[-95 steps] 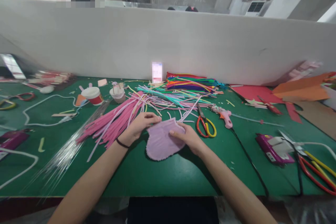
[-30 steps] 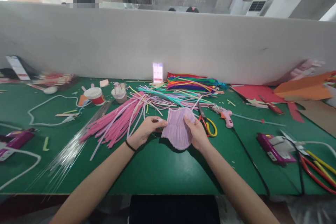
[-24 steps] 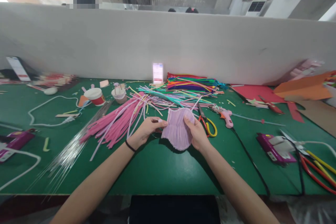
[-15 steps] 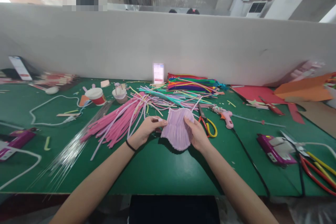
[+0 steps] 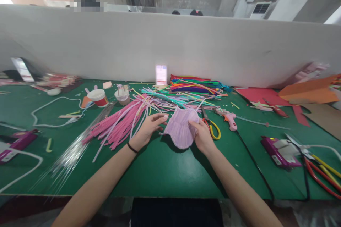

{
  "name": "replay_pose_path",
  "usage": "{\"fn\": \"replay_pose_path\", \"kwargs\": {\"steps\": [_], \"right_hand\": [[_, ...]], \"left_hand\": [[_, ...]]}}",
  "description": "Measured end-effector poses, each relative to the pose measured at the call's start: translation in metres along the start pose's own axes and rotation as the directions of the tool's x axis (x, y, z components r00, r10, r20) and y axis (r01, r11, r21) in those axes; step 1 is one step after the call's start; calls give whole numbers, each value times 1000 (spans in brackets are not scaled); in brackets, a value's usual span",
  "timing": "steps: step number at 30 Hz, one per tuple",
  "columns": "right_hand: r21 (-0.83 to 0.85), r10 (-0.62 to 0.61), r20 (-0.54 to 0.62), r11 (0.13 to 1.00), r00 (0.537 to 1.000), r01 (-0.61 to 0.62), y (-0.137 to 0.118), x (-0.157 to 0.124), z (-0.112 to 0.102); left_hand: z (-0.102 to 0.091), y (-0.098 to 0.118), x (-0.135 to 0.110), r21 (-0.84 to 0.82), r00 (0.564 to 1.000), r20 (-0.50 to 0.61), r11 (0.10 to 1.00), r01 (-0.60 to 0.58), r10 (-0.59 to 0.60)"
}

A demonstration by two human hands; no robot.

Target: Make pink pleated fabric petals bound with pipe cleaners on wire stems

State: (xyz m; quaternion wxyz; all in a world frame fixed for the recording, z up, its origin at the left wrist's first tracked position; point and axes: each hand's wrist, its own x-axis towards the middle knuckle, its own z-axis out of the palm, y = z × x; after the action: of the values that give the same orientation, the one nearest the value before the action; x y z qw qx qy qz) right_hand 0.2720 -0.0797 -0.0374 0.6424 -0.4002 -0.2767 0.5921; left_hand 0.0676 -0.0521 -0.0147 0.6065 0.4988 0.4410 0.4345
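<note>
A lilac piece of pipe cleaners [image 5: 181, 129], ribbed lengthwise and narrower in the middle with a scalloped lower edge, is held just above the table. My right hand [image 5: 204, 136] grips its right side, thumb on the front and the other fingers behind. Just left of the piece is my left hand [image 5: 149, 127], its fingertips drawn together near the upper left edge. Whatever sits between those fingertips is too small to make out. A thin dark end sticks out by the piece's left edge. Yellow-and-red-handled scissors [image 5: 213, 127] lie right beside my right hand.
Pink pipe cleaners [image 5: 119, 122] and clear thin rods [image 5: 71, 152] lie on the left. Multicoloured pipe cleaners [image 5: 195, 85] are piled behind, near a phone [image 5: 161, 74]. A pink glue gun [image 5: 231, 120] trails its black cord on the right, by a purple power strip [image 5: 279, 152].
The lilac piece has tilted, its lower edge swinging slightly left. My left fingertips have come off its left edge and shifted slightly away. My right hand keeps its grip.
</note>
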Motion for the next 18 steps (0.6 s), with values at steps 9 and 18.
{"fn": "replay_pose_path", "kwargs": {"steps": [9, 18], "right_hand": [[13, 47, 9, 999, 999, -47, 1, -1, 0], [12, 45, 41, 999, 998, -46, 4, -2, 1]], "left_hand": [[-5, -1, 3, -42, 995, -95, 999, -15, 11], [-7, 0, 3, 27, 991, -127, 999, -43, 46]]}}
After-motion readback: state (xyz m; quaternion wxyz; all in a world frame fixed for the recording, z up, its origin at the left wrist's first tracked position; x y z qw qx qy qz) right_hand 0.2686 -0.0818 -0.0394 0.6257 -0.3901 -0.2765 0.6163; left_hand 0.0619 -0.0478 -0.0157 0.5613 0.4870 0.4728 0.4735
